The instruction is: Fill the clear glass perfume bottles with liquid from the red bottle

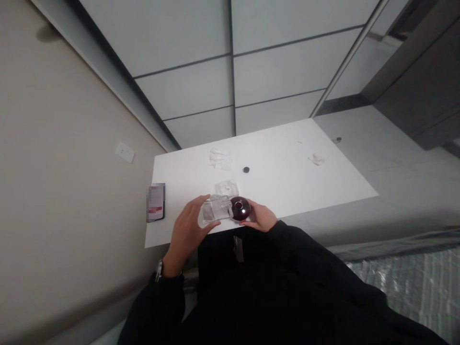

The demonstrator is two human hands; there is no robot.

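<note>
Black sleeves [154, 306] come in from the bottom of the view, and a metal wristwatch [158, 270] shows on the left wrist. Just over the near table edge, the left hand [187, 230] is curved around a clear box [215, 211], its fingers along the far side and its thumb along the near side, gripping it firmly. The right hand [260, 216] cups a dark red jar [240, 208], its fingers partly closed around the round body. Jar and box sit edge to edge, apparently touching, though whether they are joined is hard to tell. Keeping both low over the table, with each one cradled rather than pinched, looks like the sound way to handle smooth, slippery pieces. Just beyond them, a clear square [226, 188] lies flat on the white table [287, 184], with crumpled clear wrap [220, 159] and a small black disc [246, 169] further on. To the left, a dark card or phone [156, 202] rests at the table edge, blurred beyond naming. A white scrap [316, 159] lies toward the far corner. A wall socket [125, 152] sits on the wall [64, 191] beside the table, and grey panels [187, 96] stretch away beyond it.
</note>
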